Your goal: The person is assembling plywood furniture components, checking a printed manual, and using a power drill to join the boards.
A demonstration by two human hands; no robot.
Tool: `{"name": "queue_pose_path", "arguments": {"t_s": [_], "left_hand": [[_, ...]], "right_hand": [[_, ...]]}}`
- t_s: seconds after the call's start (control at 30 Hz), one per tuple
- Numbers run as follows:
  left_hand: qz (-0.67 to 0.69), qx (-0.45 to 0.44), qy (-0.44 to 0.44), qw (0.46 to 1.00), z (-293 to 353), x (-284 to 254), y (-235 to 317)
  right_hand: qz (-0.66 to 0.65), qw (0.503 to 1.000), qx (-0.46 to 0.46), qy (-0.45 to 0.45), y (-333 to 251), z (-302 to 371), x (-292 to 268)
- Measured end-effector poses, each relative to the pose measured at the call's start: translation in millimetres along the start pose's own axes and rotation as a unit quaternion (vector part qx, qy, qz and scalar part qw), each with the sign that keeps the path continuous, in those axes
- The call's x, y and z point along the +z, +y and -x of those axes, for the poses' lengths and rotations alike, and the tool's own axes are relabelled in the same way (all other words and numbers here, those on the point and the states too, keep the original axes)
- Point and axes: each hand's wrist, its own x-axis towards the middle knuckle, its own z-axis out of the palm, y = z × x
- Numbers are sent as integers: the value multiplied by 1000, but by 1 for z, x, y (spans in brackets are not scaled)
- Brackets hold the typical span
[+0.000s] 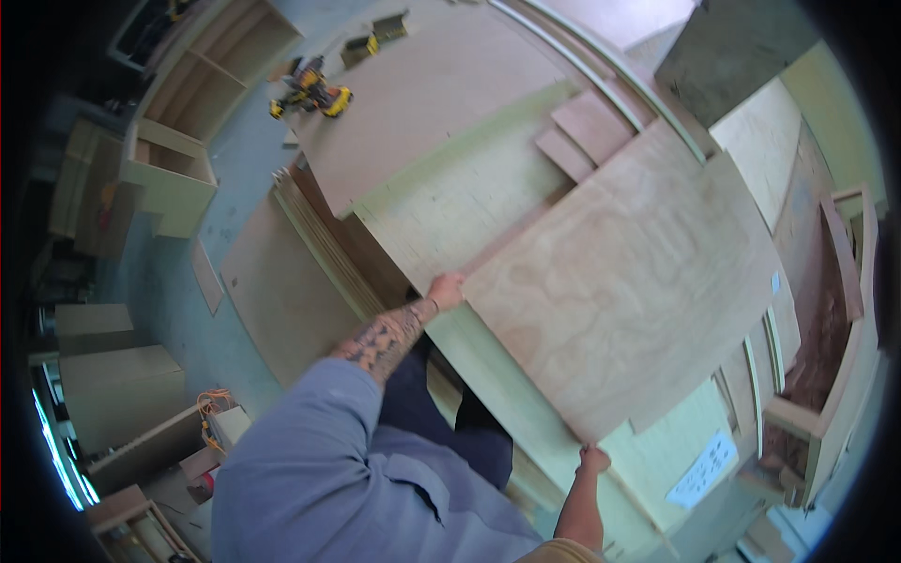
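A rectangular plywood panel (619,281) with wavy grain lies on top of a stack of larger sheets in front of me. Its near left corner is in my left hand (448,291), the fingers closed around the edge. At its near right corner, my right hand (592,459) is closed on the edge too; the fingertips of both hands are partly hidden. Under the panel shows a pale greenish sheet (450,202), its edge running past my body. Small reddish offcuts (589,131) lie just beyond the panel.
Yellow-and-black power tools (313,89) rest on the far left of the stack. Long thin strips (601,70) lie at the far side. An open cabinet carcass (192,84) stands at left, a wooden frame (835,394) at right. A paper with handwriting (702,472) lies near right.
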Motion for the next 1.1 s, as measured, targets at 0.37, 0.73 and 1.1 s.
{"name": "queue_pose_path", "arguments": {"t_s": [0.37, 0.73, 1.1], "left_hand": [[74, 231, -99, 965, -12, -56, -35], [161, 244, -207, 934, -41, -62, -48], [162, 178, -241, 940, -41, -63, -45]], "right_hand": [[263, 824, -500, 43, -175, 180, 167], [322, 844, -428, -22, -296, 273, 319], [358, 823, -441, -16, -297, 275, 323]]}}
